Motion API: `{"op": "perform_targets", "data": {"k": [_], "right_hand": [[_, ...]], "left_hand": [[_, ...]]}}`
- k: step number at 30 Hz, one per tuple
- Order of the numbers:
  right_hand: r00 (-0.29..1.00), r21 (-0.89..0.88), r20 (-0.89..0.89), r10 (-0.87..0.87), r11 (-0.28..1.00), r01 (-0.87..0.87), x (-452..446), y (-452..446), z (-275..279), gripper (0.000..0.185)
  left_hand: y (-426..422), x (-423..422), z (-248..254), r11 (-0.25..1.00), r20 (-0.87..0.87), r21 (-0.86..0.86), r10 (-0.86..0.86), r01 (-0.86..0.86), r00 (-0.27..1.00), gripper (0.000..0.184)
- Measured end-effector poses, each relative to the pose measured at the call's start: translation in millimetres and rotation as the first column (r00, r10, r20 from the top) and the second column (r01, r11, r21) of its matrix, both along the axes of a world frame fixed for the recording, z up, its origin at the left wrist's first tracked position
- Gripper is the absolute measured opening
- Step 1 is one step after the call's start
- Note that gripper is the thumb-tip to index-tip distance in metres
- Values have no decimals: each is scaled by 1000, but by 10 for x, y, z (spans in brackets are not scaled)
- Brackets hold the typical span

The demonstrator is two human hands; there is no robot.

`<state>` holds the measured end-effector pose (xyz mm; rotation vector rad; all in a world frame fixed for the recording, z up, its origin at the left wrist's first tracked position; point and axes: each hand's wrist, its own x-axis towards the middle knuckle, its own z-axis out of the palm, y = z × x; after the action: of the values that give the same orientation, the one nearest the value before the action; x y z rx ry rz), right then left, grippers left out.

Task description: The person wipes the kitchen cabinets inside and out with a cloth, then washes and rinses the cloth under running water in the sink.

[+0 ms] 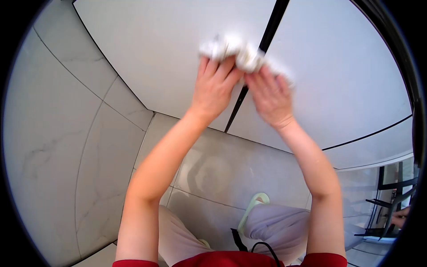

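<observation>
A crumpled white cloth (250, 58), blurred by motion, lies against two white door panels across the dark gap between them. My left hand (215, 86) grips the cloth's left part, with the fingertips hidden in its folds. Beside it, my right hand (272, 95) presses on the right part of the same cloth, fingers close together and partly blurred. The thumb sides of both hands nearly meet by the gap. Behind the cloth are the left white panel (155, 58) and the right white panel (342, 75).
A marbled tile wall (58, 147) rises on the left. Grey floor tiles (209, 178) lie below, with a pale green slipper (253, 207) on my foot. At the far right, part of a hand (400, 217) shows among dark bars (389, 207); whether it is a reflection is unclear.
</observation>
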<state>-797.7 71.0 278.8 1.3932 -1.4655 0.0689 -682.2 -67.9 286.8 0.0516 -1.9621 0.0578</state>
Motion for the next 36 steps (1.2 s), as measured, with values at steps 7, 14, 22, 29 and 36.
{"op": "perform_targets", "data": {"k": [7, 14, 22, 29, 36], "right_hand": [[992, 576, -109, 64, 817, 11, 44, 379, -1185, 52], [984, 628, -177, 15, 771, 102, 80, 639, -825, 55], [983, 55, -176, 45, 998, -36, -435, 1062, 1815, 46], [998, -177, -50, -49, 984, 39, -478, 1108, 1511, 42], [997, 292, -64, 39, 956, -18, -683, 1483, -499, 43]], "left_hand": [[478, 557, -1490, 915, 430, 391, -88, -97, 898, 36], [759, 542, -1147, 904, 457, 395, -39, -163, 889, 37], [616, -411, 1530, 961, -122, -229, -185, 153, 975, 37], [775, -595, 1365, 974, -103, -216, -89, 65, 991, 34], [775, -300, -482, 963, 373, -195, -104, 188, 922, 38]]}}
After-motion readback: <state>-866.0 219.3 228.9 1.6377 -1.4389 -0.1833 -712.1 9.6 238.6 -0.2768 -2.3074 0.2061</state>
